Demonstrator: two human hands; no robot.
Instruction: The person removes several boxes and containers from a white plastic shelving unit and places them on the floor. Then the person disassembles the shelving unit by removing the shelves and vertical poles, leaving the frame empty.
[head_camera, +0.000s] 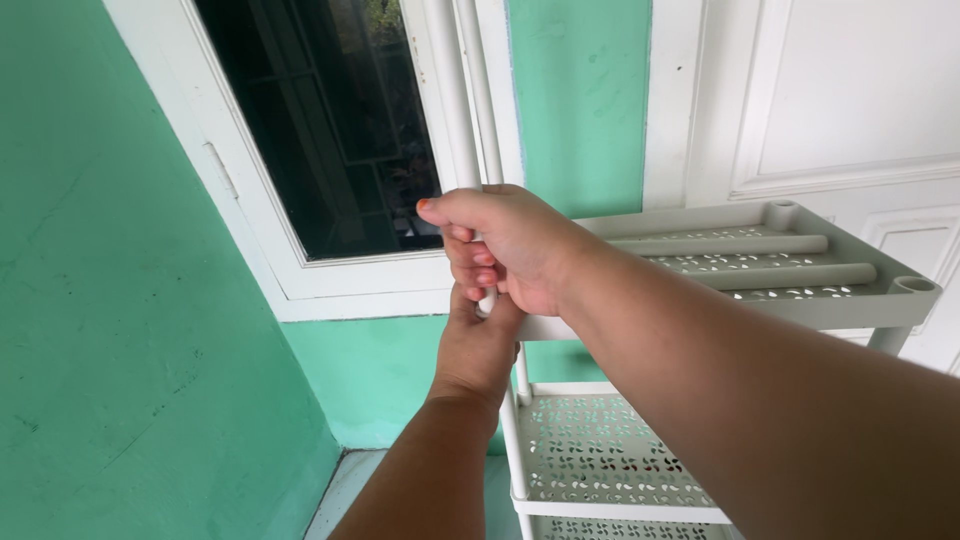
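Observation:
My right hand is closed around two thin white tubes that rise upright past the window. Just below it, my left hand grips the corner of a white plastic rack's top shelf, where the tubes meet it. The rack is perforated. Two loose white tubes lie flat on its top shelf. A lower shelf shows beneath, joined by a white post.
A green wall fills the left side. A white-framed window with dark glass stands behind the tubes. A white panelled door is at the right. A strip of pale floor shows at the bottom.

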